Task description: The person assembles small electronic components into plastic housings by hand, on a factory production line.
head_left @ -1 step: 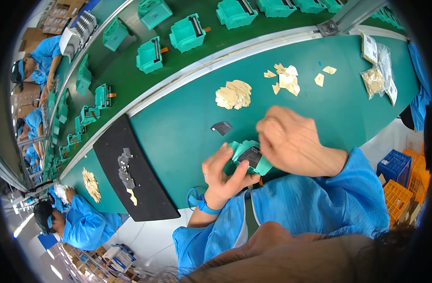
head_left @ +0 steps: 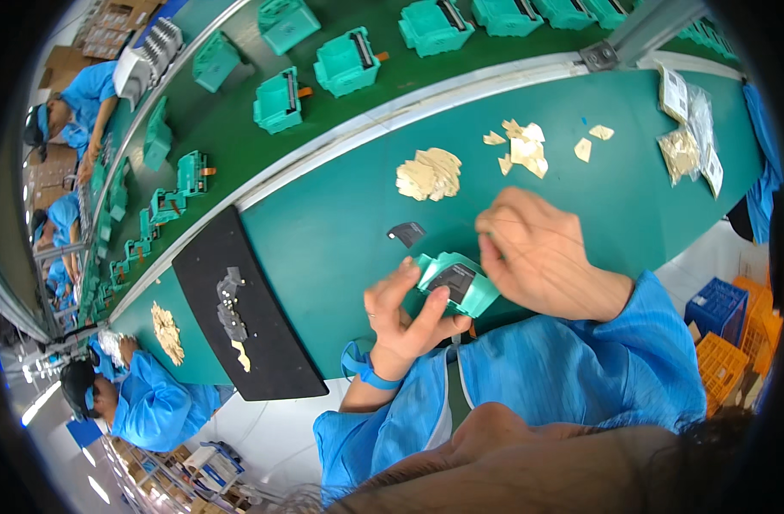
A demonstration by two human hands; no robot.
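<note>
My left hand [head_left: 406,321] grips a green plastic housing [head_left: 480,298] from its left side, near the table's front edge. Set in the housing's upper face is a dark grey panel [head_left: 450,281], and my left thumb lies at its edge. Just right of the housing, my right hand [head_left: 542,257] hovers with curled fingers and the thumb pressed to them. Whatever those fingers pinch, if anything, is hidden. A loose dark grey curved piece [head_left: 406,233] lies on the green table [head_left: 323,231] beyond the housing.
Cream paper-like pieces [head_left: 429,174] and scattered scraps [head_left: 526,152] lie farther back. Clear bags [head_left: 690,141] rest at the right. On the left, a black mat [head_left: 272,343] holds dark parts [head_left: 230,308]. Beyond a metal rail, green housings [head_left: 347,64] stand on a conveyor. Co-workers [head_left: 152,403] sit left.
My right hand has drawn slightly right, away from the housing, uncovering more of its right side. The left hand keeps its grip. The whole view has shifted a little.
</note>
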